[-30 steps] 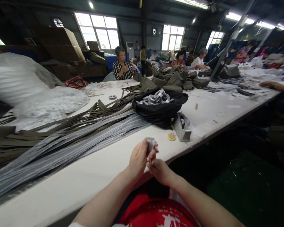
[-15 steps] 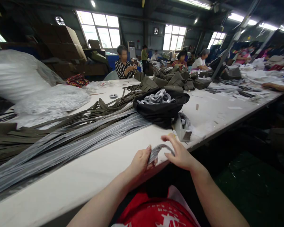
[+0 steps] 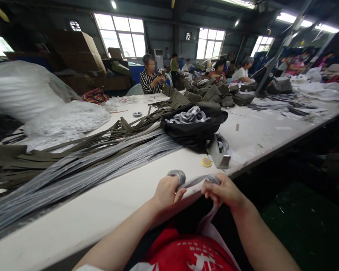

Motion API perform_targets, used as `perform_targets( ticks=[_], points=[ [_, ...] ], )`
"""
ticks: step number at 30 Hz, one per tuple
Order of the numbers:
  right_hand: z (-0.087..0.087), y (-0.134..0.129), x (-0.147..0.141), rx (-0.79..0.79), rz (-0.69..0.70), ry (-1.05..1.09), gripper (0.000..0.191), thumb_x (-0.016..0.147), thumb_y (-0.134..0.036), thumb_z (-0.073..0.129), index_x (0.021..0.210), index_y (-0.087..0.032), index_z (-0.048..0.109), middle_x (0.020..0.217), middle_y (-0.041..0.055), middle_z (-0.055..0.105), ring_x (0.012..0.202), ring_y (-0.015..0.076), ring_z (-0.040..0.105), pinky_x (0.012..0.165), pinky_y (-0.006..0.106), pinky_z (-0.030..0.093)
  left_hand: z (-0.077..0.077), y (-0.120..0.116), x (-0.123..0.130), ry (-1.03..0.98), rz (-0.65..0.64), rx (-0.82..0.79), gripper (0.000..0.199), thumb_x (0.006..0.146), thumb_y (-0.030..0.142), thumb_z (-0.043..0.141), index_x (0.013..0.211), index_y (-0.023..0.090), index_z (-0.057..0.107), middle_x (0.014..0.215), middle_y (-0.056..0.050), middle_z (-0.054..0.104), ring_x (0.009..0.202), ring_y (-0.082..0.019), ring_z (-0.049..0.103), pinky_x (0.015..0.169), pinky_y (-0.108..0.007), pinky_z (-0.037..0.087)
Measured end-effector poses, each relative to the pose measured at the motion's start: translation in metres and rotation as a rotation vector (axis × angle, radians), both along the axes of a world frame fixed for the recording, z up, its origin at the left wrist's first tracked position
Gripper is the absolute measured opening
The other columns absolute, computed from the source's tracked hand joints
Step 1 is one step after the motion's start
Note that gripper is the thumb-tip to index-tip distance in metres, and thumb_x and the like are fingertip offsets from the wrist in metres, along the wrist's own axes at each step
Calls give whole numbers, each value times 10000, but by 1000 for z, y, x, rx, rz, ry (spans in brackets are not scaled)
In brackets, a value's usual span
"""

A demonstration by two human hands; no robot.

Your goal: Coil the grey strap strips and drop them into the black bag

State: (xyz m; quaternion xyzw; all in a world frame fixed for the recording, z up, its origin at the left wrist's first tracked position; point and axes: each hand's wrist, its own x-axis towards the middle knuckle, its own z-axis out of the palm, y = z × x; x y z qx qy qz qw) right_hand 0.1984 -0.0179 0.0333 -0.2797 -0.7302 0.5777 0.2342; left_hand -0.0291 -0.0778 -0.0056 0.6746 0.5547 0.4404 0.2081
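Observation:
A grey strap in clear plastic wrap (image 3: 194,181) runs between my two hands above the table's front edge. Its coiled end loops over the fingers of my left hand (image 3: 166,194), which is closed around it. My right hand (image 3: 226,191) pinches the strap farther along, and a loose tail hangs below it toward my lap. Just beyond my hands a tape dispenser (image 3: 220,154) stands on the table, with a small yellow disc (image 3: 206,162) beside it. Behind these, a black cloth bag (image 3: 183,135) holds several coiled grey straps (image 3: 190,114).
Long plastic-wrapped straps (image 3: 107,162) and dark olive strips (image 3: 101,137) lie across the left of the white table (image 3: 130,199). Olive bag pieces (image 3: 211,94) are heaped at the back. A person in a striped shirt (image 3: 150,81) works across the table. Big plastic sacks (image 3: 25,90) stand left.
The strap, bent in a curve between my hands before, is now looped at my left hand and stretched across to my right. My right hand has closed on it, and the yellow disc is uncovered.

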Motion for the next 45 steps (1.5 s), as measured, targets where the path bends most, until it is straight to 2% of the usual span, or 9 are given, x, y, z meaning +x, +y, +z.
perform_targets(
  ticks=[5,10,16,21,26,30,35,40,45],
  points=[
    [-6,26,-4,575,-247,-117,537,747,-253,650,1261,-167,520,1100,110,625,1016,235,583,915,396,470,19,-12,37,-564,-163,-478,619,882,662,308,626,169,581,402,30,386,387,-111,345,446,-240,275],
    [-29,-21,-46,217,73,-130,233,883,-257,503,1019,-152,661,810,32,654,736,169,596,695,286,491,60,-7,33,-1097,-305,-569,632,859,689,341,732,134,615,348,62,302,381,-134,437,443,-233,353],
    [-20,-46,-33,-246,459,6,355,901,-440,534,971,-140,709,617,-6,596,483,83,505,464,183,396,47,12,-6,-431,176,239,534,785,655,526,978,166,616,814,-83,626,867,-248,584,898,-377,415],
    [-4,13,5,34,-28,21,411,856,-519,559,790,-134,687,531,-8,585,412,100,499,438,211,403,15,6,8,-45,-33,-96,450,754,630,577,632,196,571,603,-40,531,637,-200,531,668,-313,412],
    [-24,45,1,384,-217,-190,313,860,-432,581,1012,-178,682,971,67,705,914,226,639,830,336,478,26,4,17,-731,-286,-651,646,874,682,302,654,149,592,362,43,345,371,-118,397,395,-213,270],
    [-40,32,-9,139,-35,-122,363,908,-471,501,997,-160,666,897,60,691,847,196,627,766,305,477,48,14,-3,-1309,-280,-712,633,948,575,256,635,127,575,303,85,240,294,-70,342,478,-187,424],
    [-53,19,-22,-276,-53,92,482,889,-577,482,1063,-144,606,572,-63,462,453,73,370,501,214,359,75,25,-20,-1503,-241,-537,638,996,465,181,707,89,607,356,96,288,272,-30,222,637,-209,516],
    [-55,-2,-38,-265,60,-37,404,831,-522,608,975,-144,619,591,-54,476,526,84,425,507,203,338,74,44,-17,-1286,-118,-168,550,995,415,173,864,96,602,521,42,422,435,-79,429,751,-289,514],
    [-29,-17,-27,-443,319,100,353,885,-490,543,935,-148,616,549,-57,477,457,71,407,459,193,317,31,47,1,-237,157,114,367,923,484,397,835,161,549,731,-45,548,695,-183,555,742,-329,451]
  ],
)
